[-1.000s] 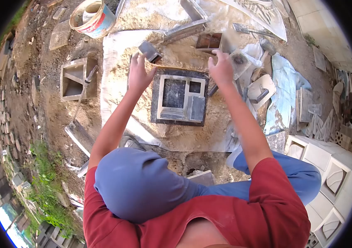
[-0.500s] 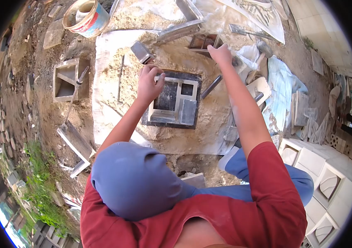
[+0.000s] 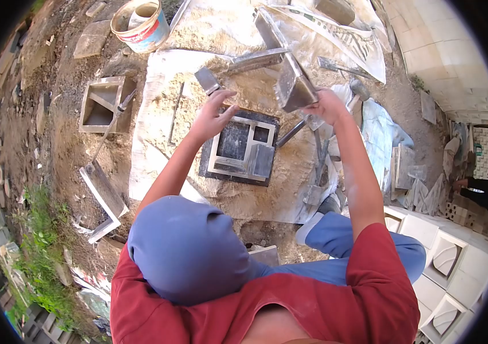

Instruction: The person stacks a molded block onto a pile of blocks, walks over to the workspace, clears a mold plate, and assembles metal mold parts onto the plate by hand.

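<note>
My right hand [image 3: 330,107] grips the lower right edge of a grey, box-shaped metal mould [image 3: 297,86], which is tilted and raised over the sandy sheet. Fingers apart and holding nothing, my left hand [image 3: 212,118] hovers at the upper left of a pale rectangular frame [image 3: 214,160]. That frame lies on a dark square plate [image 3: 205,167] and has openings of different sizes. A grey rectangular block [image 3: 262,160] sits at its lower right corner. Just beyond my left fingers is a small metal block with a handle [image 3: 207,80].
A white, sand-covered sheet [image 3: 146,143] lies under the work. Around it are a bucket [image 3: 141,37], a divided box [image 3: 106,123], a hammer [image 3: 360,90], a dark bar [image 3: 291,132] and angled metal pieces [image 3: 255,60]. Pale blocks [image 3: 427,255] are stacked at right.
My right hand has lifted the box-shaped mould off the sheet and tilted it, moving slightly right and nearer. My left hand has opened its fingers and drawn back a little from the frame.
</note>
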Available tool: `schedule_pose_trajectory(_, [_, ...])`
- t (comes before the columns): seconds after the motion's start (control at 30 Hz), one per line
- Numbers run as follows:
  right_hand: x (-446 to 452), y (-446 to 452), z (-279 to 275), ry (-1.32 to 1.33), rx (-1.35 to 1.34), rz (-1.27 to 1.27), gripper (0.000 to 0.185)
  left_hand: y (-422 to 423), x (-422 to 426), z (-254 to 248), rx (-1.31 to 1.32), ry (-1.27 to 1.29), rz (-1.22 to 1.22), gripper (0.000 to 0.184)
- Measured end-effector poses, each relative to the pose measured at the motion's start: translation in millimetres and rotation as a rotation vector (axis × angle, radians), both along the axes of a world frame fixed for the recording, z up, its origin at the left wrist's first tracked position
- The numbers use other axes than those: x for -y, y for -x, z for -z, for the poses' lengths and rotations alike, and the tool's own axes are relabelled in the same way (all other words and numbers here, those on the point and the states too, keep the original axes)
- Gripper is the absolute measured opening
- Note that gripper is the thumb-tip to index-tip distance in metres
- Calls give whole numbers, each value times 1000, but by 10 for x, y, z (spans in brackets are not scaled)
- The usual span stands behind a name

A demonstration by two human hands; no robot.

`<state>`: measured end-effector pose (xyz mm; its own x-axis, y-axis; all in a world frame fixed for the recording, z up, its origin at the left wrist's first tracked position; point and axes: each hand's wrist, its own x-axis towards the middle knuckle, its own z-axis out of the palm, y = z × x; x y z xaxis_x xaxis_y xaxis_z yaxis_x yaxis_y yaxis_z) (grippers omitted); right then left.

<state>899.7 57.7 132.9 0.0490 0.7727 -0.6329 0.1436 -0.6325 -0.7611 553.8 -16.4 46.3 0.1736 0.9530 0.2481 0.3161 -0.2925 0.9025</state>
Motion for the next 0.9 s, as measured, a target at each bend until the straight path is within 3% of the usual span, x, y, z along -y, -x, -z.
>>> schedule_pose_trajectory(0.07, [160,195,-84,-20,-196,-150,30,-57,34,46,173,242,116,47])
schedule_pose_trajectory(0.1, [166,228,13,-26,-196,-160,30,-69,73,-74,174,234,108,47])
schedule_pose_trajectory(0.13, [202,345,110,-318,-109,-506,29,-71,133,-245,454,496,131,49])
schedule_pose_trajectory(0.17, [217,413,163,-165,-311,-449,30,-50,182,-376,738,755,153,51])
schedule_pose_trajectory(0.2, [269,572,94,-1,-488,-372,30,-20,130,-271,913,801,244,48])
schedule_pose_trajectory(0.37, [302,1103,110,55,-518,-459,34,257,298,-472,979,670,113,41])
schedule_pose_trajectory(0.47, [293,1279,77,116,-418,-396,38,523,296,-408,777,704,-77,43])
schedule_pose_trajectory(0.53, [240,1327,65,-42,-220,-278,46,628,325,-372,716,683,-166,43])
schedule_pose_trajectory(0.6, [264,1367,32,-124,-233,-269,49,652,367,-329,634,632,-308,44])
schedule_pose_trajectory(0.77, [445,1680,92,-217,-274,-333,52,484,523,-261,519,704,-303,38])
schedule_pose_trajectory(0.83, [438,1680,383,-238,98,-456,45,385,555,-224,532,783,-247,38])
schedule_pose_trajectory(0.9, [426,1614,625,-175,121,-419,41,366,604,-299,581,882,-210,39])
